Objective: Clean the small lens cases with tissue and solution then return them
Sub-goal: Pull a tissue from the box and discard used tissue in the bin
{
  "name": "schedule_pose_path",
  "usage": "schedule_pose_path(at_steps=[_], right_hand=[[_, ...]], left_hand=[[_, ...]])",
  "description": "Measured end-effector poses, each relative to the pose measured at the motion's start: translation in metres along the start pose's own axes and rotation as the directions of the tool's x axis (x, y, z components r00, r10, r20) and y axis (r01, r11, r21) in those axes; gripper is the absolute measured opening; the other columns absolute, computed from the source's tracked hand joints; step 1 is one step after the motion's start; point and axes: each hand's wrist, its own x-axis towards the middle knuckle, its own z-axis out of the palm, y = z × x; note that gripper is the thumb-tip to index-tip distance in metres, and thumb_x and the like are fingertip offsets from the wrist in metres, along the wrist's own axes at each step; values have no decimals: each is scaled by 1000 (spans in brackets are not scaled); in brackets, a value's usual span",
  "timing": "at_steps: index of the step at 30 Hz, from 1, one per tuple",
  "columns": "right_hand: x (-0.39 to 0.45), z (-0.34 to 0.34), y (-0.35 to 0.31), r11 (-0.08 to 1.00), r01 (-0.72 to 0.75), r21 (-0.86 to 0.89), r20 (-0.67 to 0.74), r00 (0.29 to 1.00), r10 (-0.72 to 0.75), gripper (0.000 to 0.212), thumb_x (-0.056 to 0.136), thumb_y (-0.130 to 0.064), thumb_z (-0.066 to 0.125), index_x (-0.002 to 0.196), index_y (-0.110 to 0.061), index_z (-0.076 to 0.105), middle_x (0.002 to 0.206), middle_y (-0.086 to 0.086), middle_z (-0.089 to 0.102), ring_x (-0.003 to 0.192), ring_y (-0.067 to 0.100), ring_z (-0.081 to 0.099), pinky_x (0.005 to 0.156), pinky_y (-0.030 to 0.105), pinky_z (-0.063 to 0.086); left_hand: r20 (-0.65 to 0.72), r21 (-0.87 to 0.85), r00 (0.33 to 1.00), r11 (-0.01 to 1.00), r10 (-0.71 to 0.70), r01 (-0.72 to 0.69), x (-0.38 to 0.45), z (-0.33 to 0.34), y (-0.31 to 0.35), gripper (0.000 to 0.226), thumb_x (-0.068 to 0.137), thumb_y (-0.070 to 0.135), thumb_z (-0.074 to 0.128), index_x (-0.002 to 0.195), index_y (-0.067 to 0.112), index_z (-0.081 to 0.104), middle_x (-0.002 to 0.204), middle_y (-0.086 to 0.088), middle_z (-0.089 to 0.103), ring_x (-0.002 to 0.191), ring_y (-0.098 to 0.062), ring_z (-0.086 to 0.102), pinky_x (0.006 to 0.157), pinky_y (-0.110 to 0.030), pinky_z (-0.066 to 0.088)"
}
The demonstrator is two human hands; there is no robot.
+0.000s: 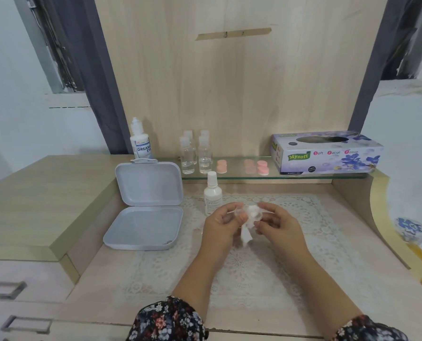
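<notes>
- Tissue box [328,152], front face: green banner reads "Mysoft"; to the right of it, "Soft Facial Tissue".
- Same face, lower centre: round seal reads "100%"; smaller print illegible.
- Bottle [140,141], far left of the tissue box: label reads "DREAM EYE", partly cut off.

A pale wood worktop [101,271] carries a white lace mat [291,267] across its middle. Left of the mat, a grey hinged box [146,205] lies open, its lid standing up behind its base. At the mat's far edge stands a small white bottle [212,193], just right of the box lid.

Behind the mat, a glass shelf [237,174] runs along the back panel. On it, left to right: four clear bottles [195,153], pink round lens cases [254,167] in small stacks, and a floral tissue box [328,152]. A larger solution bottle [140,140] stands behind the box lid, left of the clear bottles.
</notes>
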Motion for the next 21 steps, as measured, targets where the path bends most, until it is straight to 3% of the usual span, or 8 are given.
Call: schedule_pose_path(at_steps=[2, 4, 9, 12, 15, 18, 20, 21], right_hand=[[-3, 1, 1, 999, 34, -15, 33, 999, -33, 45, 84, -2, 69, 113, -34, 61, 85, -3, 73, 79, 10, 70, 70, 19, 54], [-4, 0, 3, 993, 78, -89, 50, 996, -74, 38, 83, -15, 74, 108, -40, 63, 91, -2, 72, 85, 13, 69, 76, 22, 55], [-5, -1, 0, 997, 67, 27, 10, 998, -67, 24, 87, -12, 69, 103, -29, 69, 92, 4, 70, 79, 18, 68, 68, 18, 54], [-5, -2, -1, 993, 49, 109, 14, 999, -51, 25, 87, -6, 67, 104, -24, 70, 93, 1, 72, 79, 15, 67, 66, 18, 53], [-4, -3, 1, 994, 68, 82, -19, 998, -67, 28, 86, -3, 68, 101, -26, 70, 95, 0, 69, 80, 14, 65, 66, 18, 53], [-2, -6, 5, 997, 69, 31, -36, 997, -67, 30, 84, -6, 71, 99, -32, 70, 89, 0, 67, 74, 12, 63, 70, 21, 54], [-1, -6, 7, 998, 52, 20, -23, 998, -51, 29, 83, -8, 72, 97, -32, 70, 82, -3, 64, 70, 11, 61, 73, 21, 53], [0, -6, 7, 999, 44, 17, -14, 999, -44, 28, 82, -8, 73, 97, -32, 70, 81, -3, 64, 70, 10, 60, 73, 21, 53]], left_hand=[[0, 41, 1000, 999, -9, 9, -1, 0, 0, 22, 89, 9, 66, 110, 18, 66, 90, -7, 75, 62, -24, 58, 45, -25, 43], [17, 66, 1000, 998, -19, 18, -1, 0, 0, 23, 90, 12, 66, 111, 20, 65, 90, -4, 75, 61, -23, 58, 44, -24, 41], [48, 80, 997, 996, -54, 50, -2, 2, 3, 45, 81, 11, 75, 120, 28, 60, 95, -1, 73, 71, -16, 66, 48, -24, 45], [34, 122, 999, 992, -30, 25, -1, 0, 1, 45, 81, 0, 72, 115, 28, 63, 101, -3, 73, 90, -20, 70, 62, -29, 56], [-61, 180, 996, 982, 65, -53, 2, -2, -3, 36, 85, -5, 64, 101, 27, 69, 98, 0, 73, 90, -18, 70, 71, -29, 57], [-174, 283, 960, 945, 218, -163, 4, -6, -2, 40, 87, -4, 60, 98, 33, 68, 99, 14, 70, 93, -3, 66, 82, -22, 52], [-123, 455, 913, 840, 389, -297, 4, -6, 6, 35, 88, -3, 59, 102, 28, 69, 101, 20, 66, 98, 4, 61, 87, -15, 45], [-30, 557, 870, 731, 492, -395, 6, -5, 10, 31, 89, -2, 57, 104, 22, 70, 102, 18, 65, 98, 3, 59, 88, -13, 43]])
